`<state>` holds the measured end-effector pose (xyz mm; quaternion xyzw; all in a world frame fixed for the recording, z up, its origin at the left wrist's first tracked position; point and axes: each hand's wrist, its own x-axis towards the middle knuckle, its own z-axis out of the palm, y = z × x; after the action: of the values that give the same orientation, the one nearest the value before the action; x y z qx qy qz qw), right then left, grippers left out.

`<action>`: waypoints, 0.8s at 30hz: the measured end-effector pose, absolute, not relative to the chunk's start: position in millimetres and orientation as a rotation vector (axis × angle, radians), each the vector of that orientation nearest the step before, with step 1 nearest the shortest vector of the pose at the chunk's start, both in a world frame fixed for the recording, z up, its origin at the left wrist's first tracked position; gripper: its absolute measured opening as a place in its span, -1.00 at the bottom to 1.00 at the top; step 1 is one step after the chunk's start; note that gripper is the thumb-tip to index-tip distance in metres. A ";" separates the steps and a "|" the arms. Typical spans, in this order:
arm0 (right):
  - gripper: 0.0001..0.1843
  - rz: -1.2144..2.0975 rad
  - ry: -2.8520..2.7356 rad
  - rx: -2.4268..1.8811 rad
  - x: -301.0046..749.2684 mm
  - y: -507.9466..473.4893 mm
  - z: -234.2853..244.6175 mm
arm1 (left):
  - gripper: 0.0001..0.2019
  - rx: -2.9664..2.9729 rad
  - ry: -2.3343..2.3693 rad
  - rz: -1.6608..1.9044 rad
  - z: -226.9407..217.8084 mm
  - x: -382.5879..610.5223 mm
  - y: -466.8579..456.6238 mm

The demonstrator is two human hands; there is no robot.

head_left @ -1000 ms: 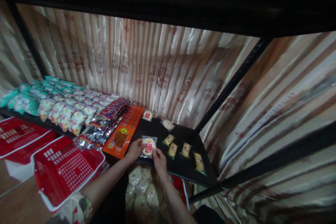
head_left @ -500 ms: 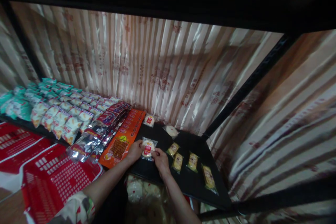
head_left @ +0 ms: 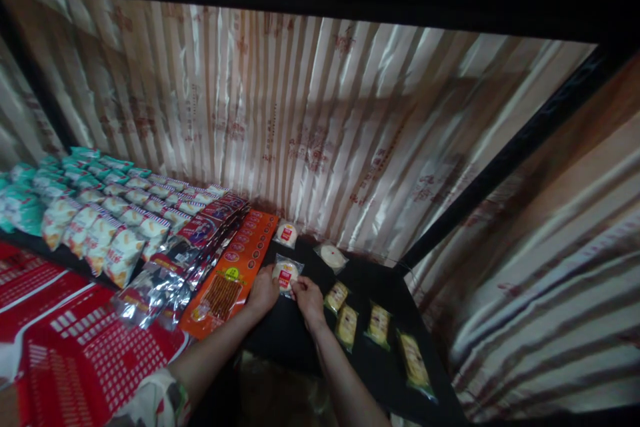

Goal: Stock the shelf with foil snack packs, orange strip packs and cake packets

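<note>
Between my two hands is a clear packet with a round white cake [head_left: 287,275] and a red label, just over or on the black shelf [head_left: 280,323]. My left hand [head_left: 263,291] has its fingers closed at the packet's left edge. At the right edge, my right hand [head_left: 308,299] pinches the wrapper between thumb and fingers. Behind it lies a similar red-labelled packet [head_left: 287,233]. Another round white cake packet [head_left: 332,257], with a small red dot, rests farther right. An orange snack bag [head_left: 233,273] lies left of my left hand.
Several yellow wrapped cakes [head_left: 347,325] lie on the shelf to the right. Silver and dark-red bags [head_left: 200,233], white chip bags [head_left: 120,253] and teal bags [head_left: 30,203] fill the left side. Red baskets [head_left: 110,347] stand below left. A black post [head_left: 480,173] slants up at right.
Both hands have moved the cake packet slightly back toward the other red-labelled one. The camera view has shifted a little. The neighbouring goods keep their places on the shelf.
</note>
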<state>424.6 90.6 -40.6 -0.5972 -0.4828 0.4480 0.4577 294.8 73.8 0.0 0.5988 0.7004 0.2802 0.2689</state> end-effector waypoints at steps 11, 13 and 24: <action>-0.75 0.927 -1.294 -1.548 420.4 132.4 -47.4 | -0.52 1.776 1.899 0.907 -15.5 305.4 94.7; -0.77 0.909 -1.297 -1.554 419.6 138.1 -44.3 | -0.50 1.833 1.895 0.920 -21.1 307.1 99.1; -0.78 0.915 -1.257 -1.562 413.3 174.2 -49.9 | -0.44 2.036 1.918 0.842 -42.2 314.0 123.6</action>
<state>413.3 174.2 -49.9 -0.6324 -0.5089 0.3702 0.4517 314.0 123.6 -42.2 0.6928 0.6525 0.2865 0.1102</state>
